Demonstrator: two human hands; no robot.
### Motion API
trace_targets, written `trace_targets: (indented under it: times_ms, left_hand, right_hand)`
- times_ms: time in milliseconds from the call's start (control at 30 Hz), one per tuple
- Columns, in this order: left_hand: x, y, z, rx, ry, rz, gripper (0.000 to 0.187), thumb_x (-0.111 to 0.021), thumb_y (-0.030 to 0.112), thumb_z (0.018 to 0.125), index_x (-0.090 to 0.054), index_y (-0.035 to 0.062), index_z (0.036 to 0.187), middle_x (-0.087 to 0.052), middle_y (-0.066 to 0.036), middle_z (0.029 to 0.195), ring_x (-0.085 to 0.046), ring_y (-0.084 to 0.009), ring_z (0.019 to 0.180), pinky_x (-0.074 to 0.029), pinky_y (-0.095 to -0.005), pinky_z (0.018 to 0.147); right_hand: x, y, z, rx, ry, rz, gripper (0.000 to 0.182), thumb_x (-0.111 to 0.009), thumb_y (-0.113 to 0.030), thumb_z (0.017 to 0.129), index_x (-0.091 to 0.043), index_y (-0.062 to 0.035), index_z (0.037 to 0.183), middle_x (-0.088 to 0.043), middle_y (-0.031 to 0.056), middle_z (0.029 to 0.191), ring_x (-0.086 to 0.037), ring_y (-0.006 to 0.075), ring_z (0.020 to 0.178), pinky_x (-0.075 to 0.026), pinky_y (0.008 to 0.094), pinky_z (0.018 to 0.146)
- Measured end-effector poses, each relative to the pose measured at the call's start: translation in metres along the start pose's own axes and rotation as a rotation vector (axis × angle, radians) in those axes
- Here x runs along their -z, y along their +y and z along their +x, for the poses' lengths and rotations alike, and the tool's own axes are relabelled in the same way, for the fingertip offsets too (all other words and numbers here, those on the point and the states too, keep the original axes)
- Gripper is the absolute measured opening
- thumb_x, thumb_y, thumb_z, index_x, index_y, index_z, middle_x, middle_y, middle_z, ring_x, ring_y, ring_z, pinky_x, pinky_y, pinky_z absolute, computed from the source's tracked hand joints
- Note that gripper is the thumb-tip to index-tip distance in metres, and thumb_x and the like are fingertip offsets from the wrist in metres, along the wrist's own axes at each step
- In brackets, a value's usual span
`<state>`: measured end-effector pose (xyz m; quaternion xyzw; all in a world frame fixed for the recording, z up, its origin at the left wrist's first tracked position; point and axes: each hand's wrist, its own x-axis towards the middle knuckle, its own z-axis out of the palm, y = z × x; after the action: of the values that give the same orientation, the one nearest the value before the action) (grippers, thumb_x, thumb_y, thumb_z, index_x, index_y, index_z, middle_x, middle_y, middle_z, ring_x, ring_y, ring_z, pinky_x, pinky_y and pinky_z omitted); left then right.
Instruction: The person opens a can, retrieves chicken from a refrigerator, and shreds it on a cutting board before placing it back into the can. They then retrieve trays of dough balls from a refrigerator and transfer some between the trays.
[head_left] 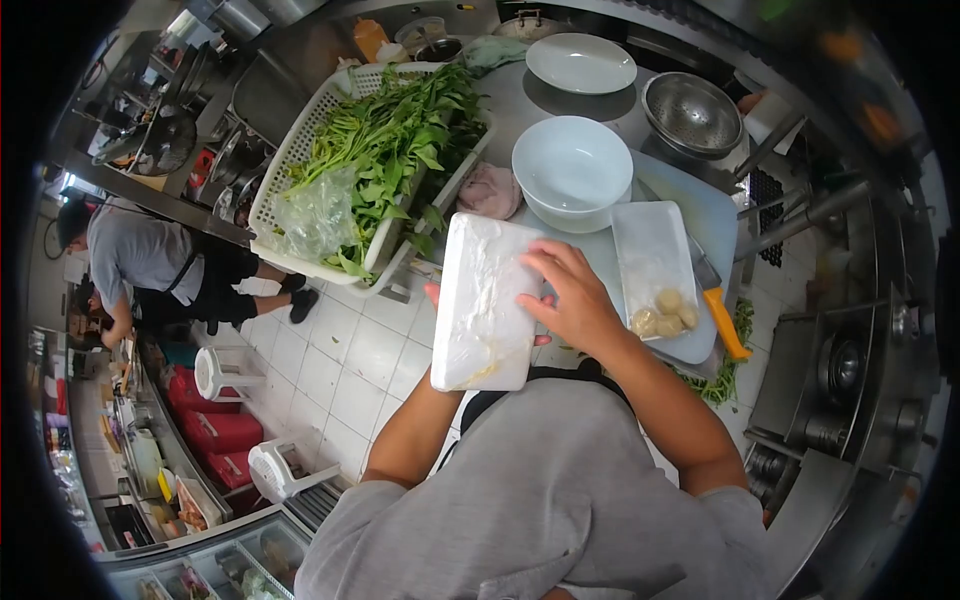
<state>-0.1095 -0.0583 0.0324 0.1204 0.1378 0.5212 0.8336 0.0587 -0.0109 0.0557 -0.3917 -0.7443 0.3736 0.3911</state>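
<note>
A white rectangular plastic container (485, 310), its top covered with wrinkled, whitish clear film or streaks, is tilted up in front of my chest. My left hand (432, 293) supports it from beneath; only fingertips show past its two long sides, and the palm is hidden. Over its right edge lies my right hand (572, 292), with fingers apart and the tips touching the top and rim. To the right, a translucent rectangular tub (650, 235) holds several pale round pieces. A knife with an orange handle (728, 322) lies beside that tub on a cutting board (715, 215).
Leafy greens (420, 130) and a plastic bag fill a white basket (275, 185) at the left. Behind the tub stand a white bowl (572, 165), an oval plate (582, 62) and a metal colander (692, 112). Another person (140, 255) works farther left near white stools (222, 372).
</note>
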Motion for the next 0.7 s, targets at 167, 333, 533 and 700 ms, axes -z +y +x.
trace_targets:
  times_ms: [167, 333, 533, 700]
  left_hand:
    - [0.008, -0.007, 0.009, -0.037, 0.013, 0.036, 0.112, -0.045, 0.089, 0.058, -0.022, 0.0208, 0.144, -0.031, -0.015, 0.144, -0.040, -0.0467, 0.122, -0.037, -0.0709, 0.090]
    - [0.033, -0.014, 0.016, -0.042, 0.060, 0.015, 0.103, -0.042, 0.086, 0.067, -0.024, 0.0194, 0.144, -0.032, -0.016, 0.143, -0.040, -0.0473, 0.122, -0.037, -0.0684, 0.093]
    - [0.050, -0.017, 0.025, -0.091, 0.092, -0.050, 0.089, -0.035, 0.075, 0.079, -0.028, 0.0134, 0.143, -0.039, -0.018, 0.139, -0.042, -0.0435, 0.122, -0.038, -0.0556, 0.100]
    - [0.043, -0.019, 0.025, -0.119, 0.157, -0.077, 0.087, -0.038, 0.072, 0.080, -0.027, 0.0143, 0.143, -0.038, -0.017, 0.139, -0.043, -0.0394, 0.123, -0.038, -0.0564, 0.100]
  right_hand:
    - [0.000, 0.004, 0.012, 0.303, -0.051, -0.274, 0.038, -0.071, -0.016, 0.071, -0.057, -0.0067, 0.105, -0.052, 0.0066, 0.105, -0.056, 0.0247, 0.093, -0.050, 0.0363, 0.076]
    - [0.003, 0.008, 0.010, 0.220, -0.199, -0.219, 0.026, -0.070, -0.016, 0.072, -0.059, -0.0093, 0.094, -0.053, 0.0041, 0.097, -0.056, 0.0230, 0.091, -0.050, 0.0363, 0.073]
    - [0.002, 0.003, -0.023, 0.246, -0.330, -0.154, 0.022, -0.071, -0.015, 0.073, -0.059, -0.0082, 0.091, -0.054, 0.0042, 0.095, -0.058, 0.0220, 0.085, -0.049, 0.0332, 0.073]
    - [-0.002, 0.007, -0.021, 0.213, -0.247, -0.152, 0.023, -0.070, -0.015, 0.075, -0.059, -0.0070, 0.094, -0.055, 0.0054, 0.093, -0.058, 0.0230, 0.085, -0.049, 0.0331, 0.071]
